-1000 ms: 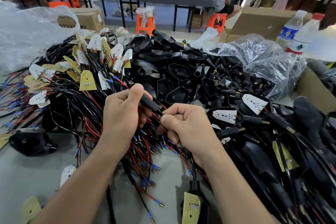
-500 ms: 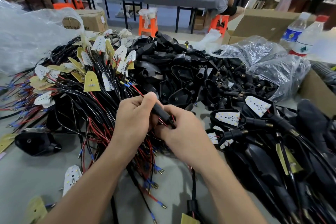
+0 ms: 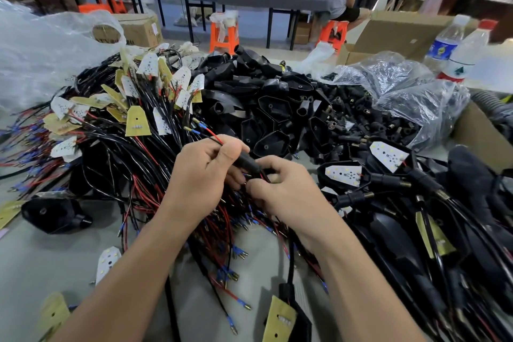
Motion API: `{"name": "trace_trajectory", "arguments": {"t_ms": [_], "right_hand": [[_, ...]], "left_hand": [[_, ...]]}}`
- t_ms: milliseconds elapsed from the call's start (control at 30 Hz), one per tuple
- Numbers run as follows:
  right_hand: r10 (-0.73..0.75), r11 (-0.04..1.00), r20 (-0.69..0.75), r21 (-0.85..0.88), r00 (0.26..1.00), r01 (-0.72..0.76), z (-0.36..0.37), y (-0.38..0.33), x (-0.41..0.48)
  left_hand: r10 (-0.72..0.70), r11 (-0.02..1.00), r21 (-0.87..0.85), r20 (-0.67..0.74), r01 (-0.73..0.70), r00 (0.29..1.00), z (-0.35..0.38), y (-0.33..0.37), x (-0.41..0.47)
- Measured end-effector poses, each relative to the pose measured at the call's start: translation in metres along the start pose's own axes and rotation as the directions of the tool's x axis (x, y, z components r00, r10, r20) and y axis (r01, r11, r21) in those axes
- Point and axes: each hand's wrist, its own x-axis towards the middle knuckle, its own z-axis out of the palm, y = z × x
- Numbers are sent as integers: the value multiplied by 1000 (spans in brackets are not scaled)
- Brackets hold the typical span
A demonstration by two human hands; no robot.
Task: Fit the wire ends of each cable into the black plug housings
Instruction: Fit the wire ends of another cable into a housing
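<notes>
My left hand (image 3: 204, 172) grips a small black tubular plug housing (image 3: 248, 161) between thumb and fingers. Red and blue wire ends (image 3: 200, 127) with brass tips stick out past the left thumb, up and to the left. My right hand (image 3: 286, 189) pinches the cable's wires right at the housing's lower mouth. The cable (image 3: 290, 258) runs down under the right wrist to a yellow board (image 3: 279, 319). A tangle of wired cables (image 3: 133, 136) lies to the left, and a heap of black housings (image 3: 266, 108) sits behind the hands.
Finished assemblies with white LED boards (image 3: 344, 175) pile up at the right. A clear bag of small black parts (image 3: 388, 119) lies at the back right, with two bottles (image 3: 458, 55) and cardboard boxes beyond. A loose black shell (image 3: 54, 215) rests at the left. People sit in the background.
The wire ends have come out of the housing's far end past my left thumb. Both hands stay together, with the right fingers closer against the housing.
</notes>
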Motion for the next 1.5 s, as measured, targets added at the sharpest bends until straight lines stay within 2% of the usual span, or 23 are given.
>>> {"name": "trace_trajectory", "arguments": {"t_ms": [67, 167, 300, 433, 567, 600, 667, 733, 867, 933, 1033, 1167, 1267, 1333, 1367, 1433, 1500], "right_hand": [[27, 990, -16, 138, 999, -25, -6, 3, 2], [4, 975, -51, 222, 999, 7, -6, 3, 3], [-68, 996, -86, 53, 994, 73, 0, 6, 4], [-54, 993, -55, 106, 997, 59, 0, 3, 1], [-70, 997, -23, 19, 997, 70, 7, 0, -1], [-73, 997, -18, 5, 997, 73, 10, -1, -1], [-66, 998, 49, 20, 997, 65, 13, -2, -2], [-62, 998, 94, 6, 994, 62, 11, -1, -4], [-32, 998, 136, -45, 990, 39, 1, -5, -7], [-24, 998, 183, -59, 983, 35, 0, -7, -9], [-17, 990, 253, -129, 967, 51, 1, -10, -12], [35, 989, 313, -144, 949, 11, 3, -10, -13], [108, 983, 337, -177, 935, -49, 0, -8, -15], [137, 986, 320, -137, 937, -97, -3, -9, -15], [135, 991, 274, -61, 952, -123, -4, -9, -14], [138, 973, 118, 172, 983, -157, -6, -11, -9], [166, 902, -27, 409, 986, -140, -8, -13, -4]], "left_hand": [[-2, 998, -56, -64, -2, 998, -1, 0, 0], [-54, 989, -146, -114, 37, 992, -2, 3, 0], [-125, 980, -163, -44, 117, 991, 0, 6, 0], [-160, 970, -191, -21, 153, 987, -3, 9, 1], [-177, 975, -126, 60, 184, 982, 8, 11, -7], [-150, 984, -90, 42, 153, 988, 10, 10, -9], [-87, 996, 7, -101, 88, 991, 13, 8, -12], [-26, 993, 102, -238, 52, 971, 10, 7, -11], [108, 974, 225, -402, -16, 909, -6, 5, -3], [99, 987, 161, -476, -24, 874, -14, 5, 2], [-117, 977, -214, -576, -12, 809, -23, 10, 12], [-332, 836, -549, -536, -21, 776, -32, 12, 16], [-403, 732, -681, -428, 4, 809, -25, 12, 10], [-365, 745, -663, -317, 70, 875, -17, 13, 8], [-328, 775, -624, -260, 102, 908, -13, 13, 7], [-248, 863, -486, -168, 139, 954, -4, 13, 4], [-178, 915, -379, -62, 141, 982, 6, 13, -3]]}}
